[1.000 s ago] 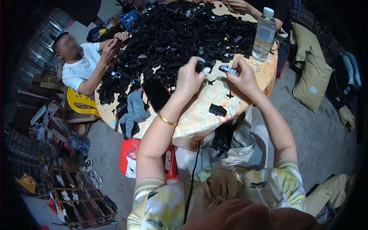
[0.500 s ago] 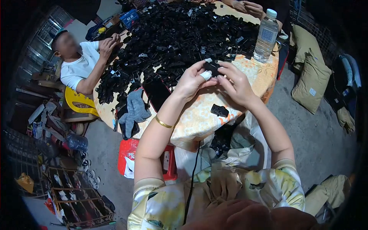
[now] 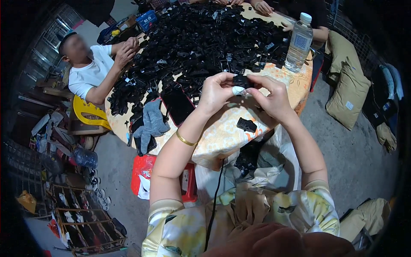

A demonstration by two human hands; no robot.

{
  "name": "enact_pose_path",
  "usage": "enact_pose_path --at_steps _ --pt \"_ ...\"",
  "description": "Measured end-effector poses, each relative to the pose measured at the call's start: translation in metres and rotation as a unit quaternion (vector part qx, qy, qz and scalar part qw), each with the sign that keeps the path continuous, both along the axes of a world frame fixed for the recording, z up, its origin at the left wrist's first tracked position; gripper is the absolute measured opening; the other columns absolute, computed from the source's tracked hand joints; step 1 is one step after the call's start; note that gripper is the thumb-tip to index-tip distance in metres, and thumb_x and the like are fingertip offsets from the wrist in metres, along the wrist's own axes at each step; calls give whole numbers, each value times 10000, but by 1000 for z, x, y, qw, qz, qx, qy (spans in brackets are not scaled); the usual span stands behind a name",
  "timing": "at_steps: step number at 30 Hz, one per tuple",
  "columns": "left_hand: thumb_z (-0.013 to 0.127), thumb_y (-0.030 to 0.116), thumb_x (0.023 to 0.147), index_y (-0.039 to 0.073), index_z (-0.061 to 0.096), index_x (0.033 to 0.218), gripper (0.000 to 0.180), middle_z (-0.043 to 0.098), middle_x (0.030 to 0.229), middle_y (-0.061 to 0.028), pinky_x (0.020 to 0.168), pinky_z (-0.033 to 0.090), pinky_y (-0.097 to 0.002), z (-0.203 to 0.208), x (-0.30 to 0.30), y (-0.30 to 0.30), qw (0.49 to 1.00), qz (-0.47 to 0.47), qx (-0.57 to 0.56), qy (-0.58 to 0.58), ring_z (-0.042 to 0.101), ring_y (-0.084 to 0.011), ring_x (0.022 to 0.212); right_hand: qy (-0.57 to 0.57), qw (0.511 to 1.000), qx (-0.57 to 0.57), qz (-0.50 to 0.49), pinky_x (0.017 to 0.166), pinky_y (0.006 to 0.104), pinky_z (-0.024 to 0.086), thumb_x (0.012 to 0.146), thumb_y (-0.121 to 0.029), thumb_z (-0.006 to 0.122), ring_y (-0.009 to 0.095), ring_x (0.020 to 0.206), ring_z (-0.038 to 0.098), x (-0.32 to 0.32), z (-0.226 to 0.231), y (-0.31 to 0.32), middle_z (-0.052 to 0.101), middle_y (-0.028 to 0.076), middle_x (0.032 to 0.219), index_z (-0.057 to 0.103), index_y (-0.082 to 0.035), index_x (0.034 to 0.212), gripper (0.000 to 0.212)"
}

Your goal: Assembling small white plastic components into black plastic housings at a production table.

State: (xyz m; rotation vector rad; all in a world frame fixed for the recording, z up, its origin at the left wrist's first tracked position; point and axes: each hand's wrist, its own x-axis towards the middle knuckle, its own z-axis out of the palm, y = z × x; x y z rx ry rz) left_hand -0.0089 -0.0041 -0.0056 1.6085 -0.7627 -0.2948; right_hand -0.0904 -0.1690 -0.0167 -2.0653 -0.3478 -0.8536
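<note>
Between my two hands, above the near part of the round table, is a small black plastic part [image 3: 242, 81]. My left hand [image 3: 217, 93], with white wrapping on its thumb, grips the part's left side. The fingers and thumb of my right hand [image 3: 270, 93] pinch its right side. A similar black part [image 3: 246, 124] lies alone on the patterned tablecloth [image 3: 214, 136], close to the table's near edge. Beyond my hands spreads a large heap of black plastic parts [image 3: 192, 47]. Fine detail of the held part is covered by my fingers.
A dark phone [image 3: 177, 106] and a grey cloth glove [image 3: 153, 122] lie left of my forearm. A clear water bottle [image 3: 299, 45] stands at the right. Across the table sit a person in a white shirt [image 3: 92, 68] and others whose hands show. A red stool [image 3: 188, 184] stands below.
My fingers have shifted on the black part, and my right thumb now meets the wrapped left thumb beneath it. At the far right, another person's hands have moved apart.
</note>
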Motion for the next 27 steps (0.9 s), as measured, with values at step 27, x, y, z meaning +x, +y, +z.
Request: enact_pose_path --at_steps 27 --pt "705 166 692 4 636 947 311 607 794 -128 695 465 -319 8 26 28 882 165 313 -311 568 -226 745 243 889 -305 238 599 287 490 720 -173 695 204 664 629 -75 3 -37 642 108 769 643 -12 905 251"
